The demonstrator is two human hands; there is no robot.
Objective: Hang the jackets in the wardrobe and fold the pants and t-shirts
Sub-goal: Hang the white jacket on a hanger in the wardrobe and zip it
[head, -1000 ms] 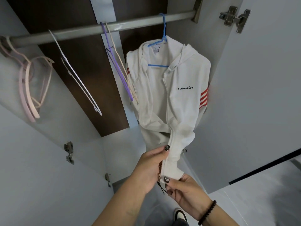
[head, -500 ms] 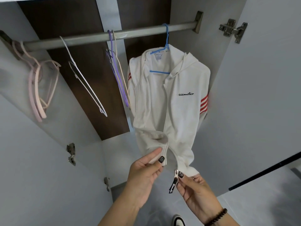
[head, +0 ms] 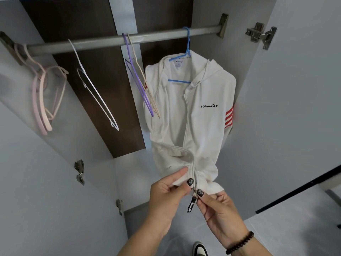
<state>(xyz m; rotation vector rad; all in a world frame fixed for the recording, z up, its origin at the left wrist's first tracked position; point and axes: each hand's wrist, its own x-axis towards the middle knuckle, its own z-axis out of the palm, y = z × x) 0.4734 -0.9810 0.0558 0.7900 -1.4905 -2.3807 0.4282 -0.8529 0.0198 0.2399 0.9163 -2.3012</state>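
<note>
white zip jacket (head: 191, 119) hangs on blue hanger (head: 181, 71), hook over the grey rail (head: 114, 40) at rail's right end, inside open wardrobe. black script "ecameter" on chest, red stripes on both sleeves. zip done up most of the way; bottom hem pulled out toward camera, fabric bunched and creased just above the hands. left hand (head: 166, 198) pinches the hem edge betw thumb and forefinger, just left of the zip line. right hand (head: 219, 213) pinches the metal zip slider (head: 195, 191) at bottom of the zip, thumb on top; black pull tab (head: 191, 206) w/ lettering dangles below it. both hands almost touching at the zip. dark nail polish on both, dark bead bracelet (head: 239, 242) on right wrist. other hangers on same rail, all bare: purple one (head: 137, 80) and a beige one (head: 145, 84) together just left of jacket, beige tip overlapping jacket's shoulder; white one (head: 96, 91) further left, tilted; pink cluster (head: 44, 95) at far left end. dark brown back panel w/ pale vertical strip. metal hinges on both door sides (head: 261, 35). shoe toe (head: 200, 249) visible at bottom edge on pale floor.
</note>
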